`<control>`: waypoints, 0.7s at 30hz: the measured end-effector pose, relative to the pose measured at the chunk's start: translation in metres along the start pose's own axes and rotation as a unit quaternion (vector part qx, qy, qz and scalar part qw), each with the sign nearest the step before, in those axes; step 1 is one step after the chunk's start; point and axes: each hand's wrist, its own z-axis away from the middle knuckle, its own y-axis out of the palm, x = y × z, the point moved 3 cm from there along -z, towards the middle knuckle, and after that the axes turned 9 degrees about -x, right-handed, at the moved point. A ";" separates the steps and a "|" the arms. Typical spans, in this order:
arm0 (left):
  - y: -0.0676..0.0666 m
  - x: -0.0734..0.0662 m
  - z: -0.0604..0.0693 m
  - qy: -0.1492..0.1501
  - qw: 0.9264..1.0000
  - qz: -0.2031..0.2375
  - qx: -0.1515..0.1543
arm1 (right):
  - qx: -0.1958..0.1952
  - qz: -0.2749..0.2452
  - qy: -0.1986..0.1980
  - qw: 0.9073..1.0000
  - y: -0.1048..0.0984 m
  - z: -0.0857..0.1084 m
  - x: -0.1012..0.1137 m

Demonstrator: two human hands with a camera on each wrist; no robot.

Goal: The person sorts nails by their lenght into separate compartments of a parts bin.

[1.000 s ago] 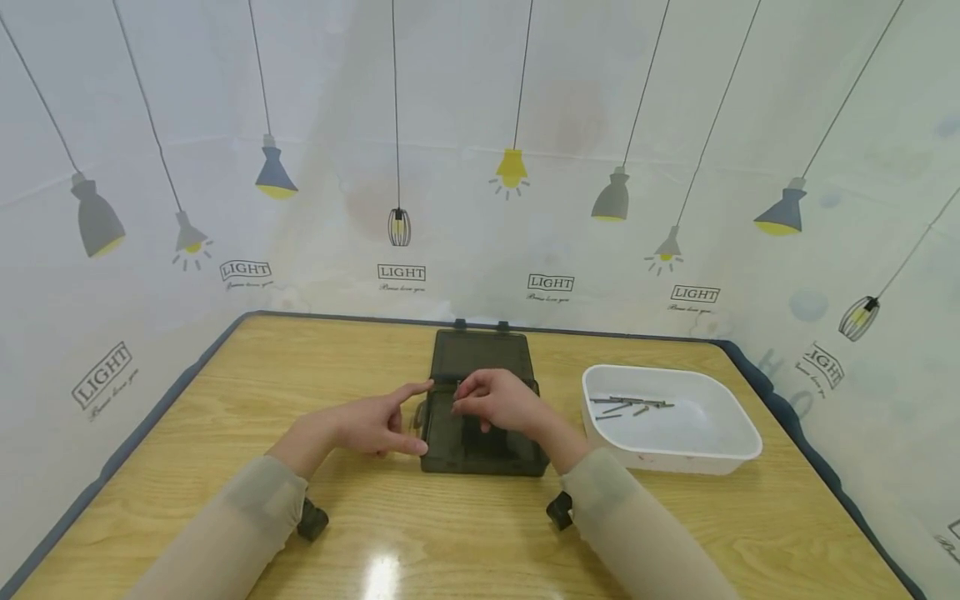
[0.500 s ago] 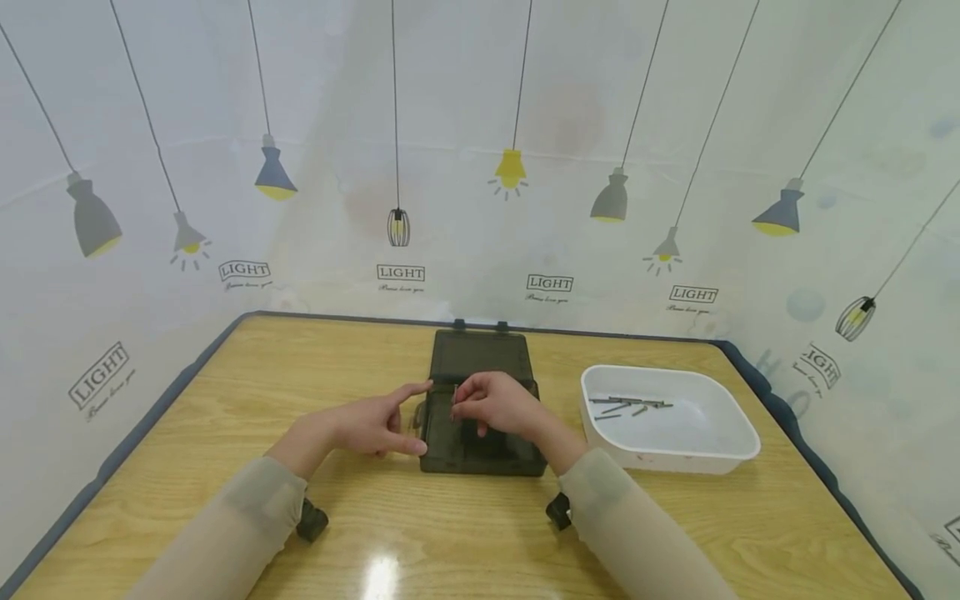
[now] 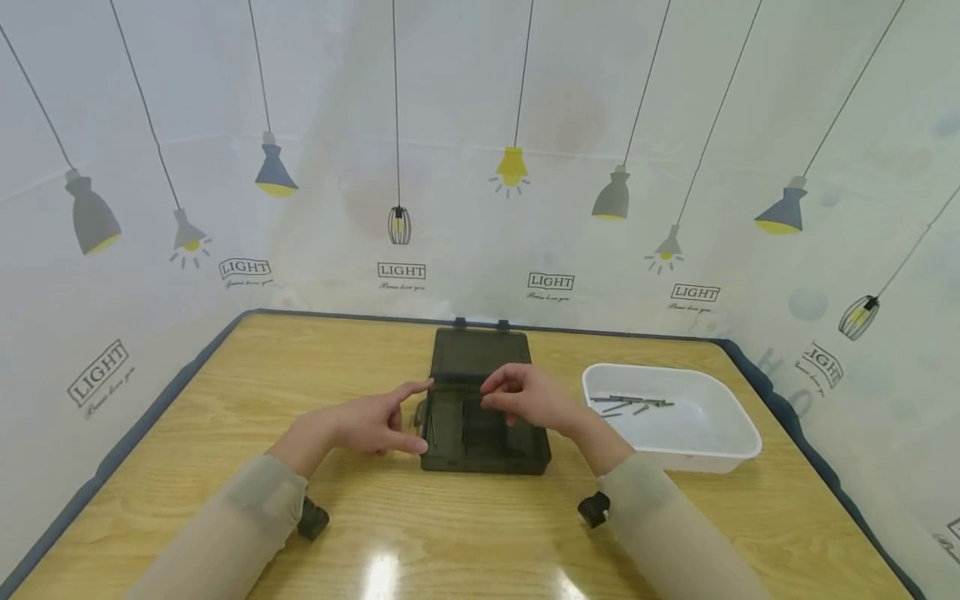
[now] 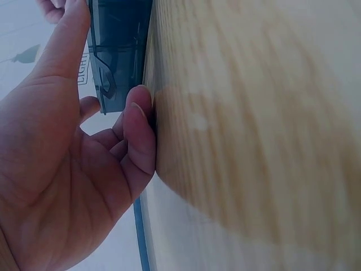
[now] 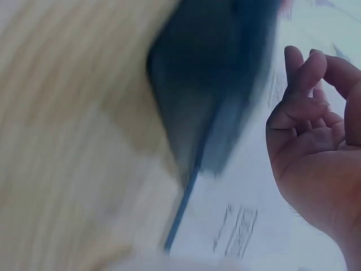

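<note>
A dark translucent case (image 3: 510,458) lies with its lid (image 3: 480,354) folded back. My left hand (image 3: 366,423) has thumb and forefinger spread against the case's left edge; in the left wrist view that hand (image 4: 56,158) is beside the latch side of the case (image 4: 121,68), other fingers bent near the wood. One thin screw (image 3: 433,429) is inside the left compartment. Above the right part of the case hovers my right hand (image 3: 532,400), fingers loosely bent, nothing visible between them. The right wrist view shows this hand (image 5: 316,141) apart from the blurred case (image 5: 197,73).
Right of the case stands a white tray (image 3: 705,461) with several screws (image 3: 637,402) in its left part. Both stand on a wooden table (image 3: 420,533), with a lamp-patterned wall cover (image 3: 465,242) behind its back edge.
My right hand has drawn away to the right from the left compartment and let go of the screw, which now shows lying there. My left hand has stayed at the case's edge.
</note>
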 end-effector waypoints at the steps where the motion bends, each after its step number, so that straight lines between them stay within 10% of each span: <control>1: 0.000 0.000 0.000 0.001 1.000 0.001 0.001 | -0.002 -0.003 0.005 1.000 -0.010 0.003 -0.002; 12: -0.004 -0.005 0.004 0.006 1.000 0.003 0.004 | -0.052 0.031 0.070 0.996 -0.122 0.034 -0.047; 21: -0.002 -0.007 0.006 0.008 1.000 0.001 0.003 | -0.007 0.096 0.095 0.991 -0.152 0.043 -0.100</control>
